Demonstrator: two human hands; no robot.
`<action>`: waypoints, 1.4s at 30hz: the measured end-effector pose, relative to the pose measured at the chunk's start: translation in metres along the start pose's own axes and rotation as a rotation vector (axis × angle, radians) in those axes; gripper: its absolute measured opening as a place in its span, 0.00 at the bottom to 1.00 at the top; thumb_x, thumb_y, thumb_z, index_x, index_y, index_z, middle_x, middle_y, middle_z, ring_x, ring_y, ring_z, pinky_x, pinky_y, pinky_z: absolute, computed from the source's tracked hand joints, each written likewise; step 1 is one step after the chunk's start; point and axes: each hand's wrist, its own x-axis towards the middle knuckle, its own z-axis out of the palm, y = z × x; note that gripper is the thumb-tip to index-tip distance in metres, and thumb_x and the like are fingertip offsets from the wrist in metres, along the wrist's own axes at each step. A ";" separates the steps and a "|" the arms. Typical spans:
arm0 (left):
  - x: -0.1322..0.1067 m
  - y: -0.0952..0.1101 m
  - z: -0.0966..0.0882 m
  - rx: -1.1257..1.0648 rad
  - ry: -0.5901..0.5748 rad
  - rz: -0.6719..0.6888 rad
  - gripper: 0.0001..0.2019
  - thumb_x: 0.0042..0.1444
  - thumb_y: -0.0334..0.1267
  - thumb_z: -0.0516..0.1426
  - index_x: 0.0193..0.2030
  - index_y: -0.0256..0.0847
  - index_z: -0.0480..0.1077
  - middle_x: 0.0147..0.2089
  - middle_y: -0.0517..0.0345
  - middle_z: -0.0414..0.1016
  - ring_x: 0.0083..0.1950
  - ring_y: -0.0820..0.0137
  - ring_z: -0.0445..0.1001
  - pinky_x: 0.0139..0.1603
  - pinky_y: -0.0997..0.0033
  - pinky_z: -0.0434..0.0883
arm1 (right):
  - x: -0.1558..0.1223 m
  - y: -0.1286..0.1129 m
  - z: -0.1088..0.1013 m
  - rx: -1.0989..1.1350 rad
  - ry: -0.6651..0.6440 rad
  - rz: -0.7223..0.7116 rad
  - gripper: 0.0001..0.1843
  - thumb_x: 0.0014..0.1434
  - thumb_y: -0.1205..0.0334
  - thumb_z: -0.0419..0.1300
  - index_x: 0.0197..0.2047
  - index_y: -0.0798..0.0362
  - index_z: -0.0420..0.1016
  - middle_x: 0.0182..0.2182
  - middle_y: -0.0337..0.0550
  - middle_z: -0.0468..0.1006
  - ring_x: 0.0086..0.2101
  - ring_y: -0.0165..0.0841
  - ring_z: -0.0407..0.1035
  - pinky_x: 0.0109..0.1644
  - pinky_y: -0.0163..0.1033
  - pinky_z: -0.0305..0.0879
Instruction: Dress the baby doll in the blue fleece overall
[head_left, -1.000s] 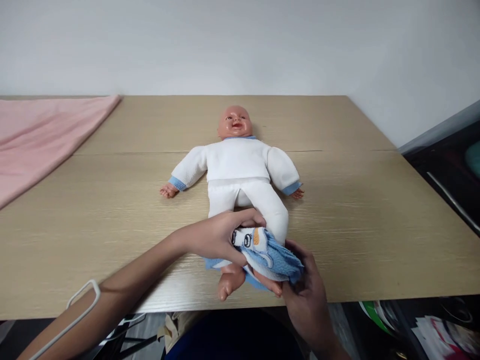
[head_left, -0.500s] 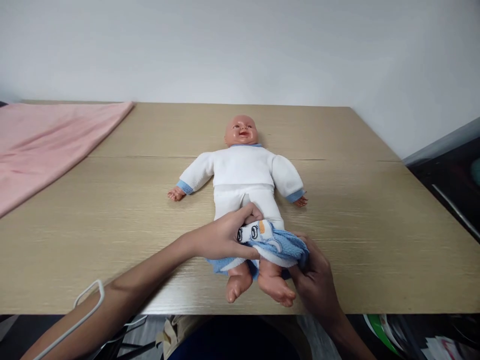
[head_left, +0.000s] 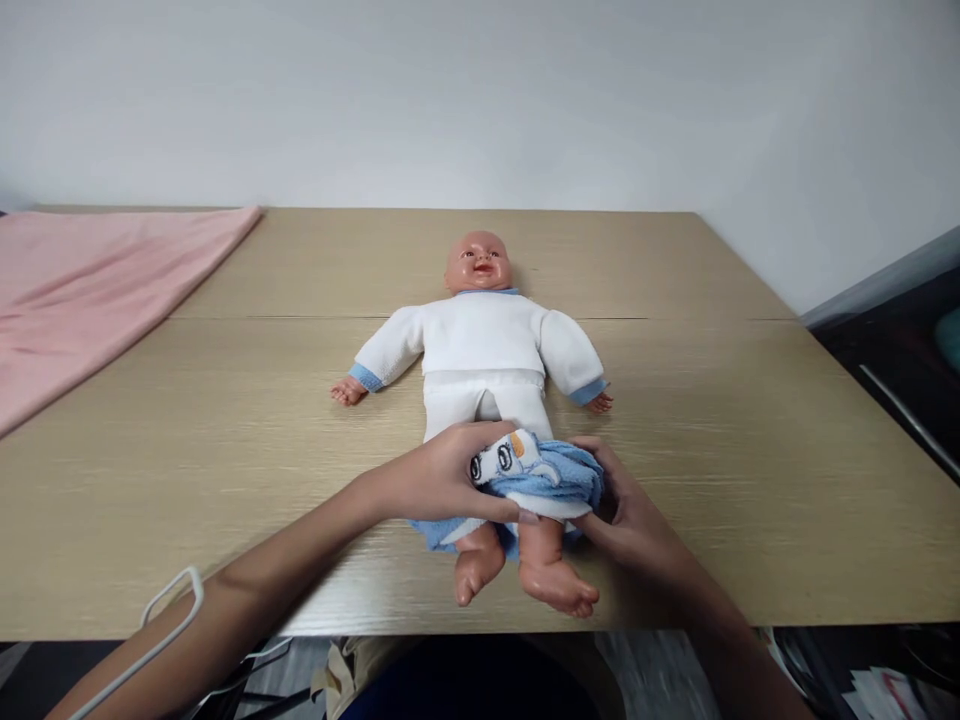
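A bald baby doll (head_left: 484,330) in a white top with blue cuffs lies on its back, feet toward me. Around its lower legs is bunched a blue terry baby garment (head_left: 566,470) with white trim and embroidered eyes. My left hand (head_left: 450,470) grips the garment's embroidered part between thumb and fingers, over the doll's legs. On the other side, my right hand (head_left: 626,510) pinches the garment's right edge, thumb below and fingers partly hidden behind the cloth. Both bare doll feet (head_left: 555,580) stick out below the trim.
A pink cloth (head_left: 97,290) lies at the left of the wooden table (head_left: 750,450). A white cable loop (head_left: 172,600) crosses my left forearm. The wall rises behind the table, and a dark object (head_left: 900,350) stands along its right side.
My right hand has shifted slightly up and left, its fingers now over the garment's top edge. The garment's right side is drawn in a little, baring more of the doll's shin.
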 end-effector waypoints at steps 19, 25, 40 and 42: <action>-0.111 -0.007 0.018 0.233 0.429 -0.367 0.24 0.71 0.60 0.68 0.59 0.47 0.70 0.56 0.54 0.78 0.58 0.55 0.77 0.60 0.54 0.75 | 0.047 -0.058 -0.035 -0.331 -0.321 -0.142 0.10 0.69 0.51 0.71 0.45 0.47 0.79 0.38 0.36 0.79 0.39 0.37 0.74 0.44 0.39 0.71; -0.102 -0.010 0.015 0.205 0.428 -0.210 0.12 0.75 0.50 0.65 0.53 0.47 0.70 0.53 0.56 0.74 0.56 0.60 0.74 0.59 0.57 0.73 | 0.077 -0.053 -0.034 -0.186 -0.311 -0.176 0.09 0.67 0.57 0.65 0.50 0.47 0.77 0.42 0.39 0.76 0.41 0.38 0.71 0.47 0.40 0.70; -0.078 -0.020 0.010 0.274 0.538 -0.092 0.12 0.74 0.49 0.67 0.57 0.52 0.73 0.67 0.51 0.69 0.72 0.54 0.68 0.72 0.50 0.69 | 0.100 -0.023 -0.026 -0.078 -0.300 -0.173 0.16 0.69 0.48 0.71 0.50 0.48 0.75 0.39 0.36 0.71 0.39 0.36 0.66 0.45 0.41 0.63; -0.076 -0.020 0.010 0.240 0.566 -0.091 0.10 0.74 0.48 0.67 0.55 0.51 0.73 0.65 0.51 0.71 0.71 0.54 0.69 0.71 0.51 0.68 | 0.097 -0.026 -0.025 -0.111 -0.282 -0.194 0.13 0.70 0.49 0.70 0.46 0.48 0.76 0.36 0.36 0.70 0.37 0.35 0.65 0.43 0.41 0.62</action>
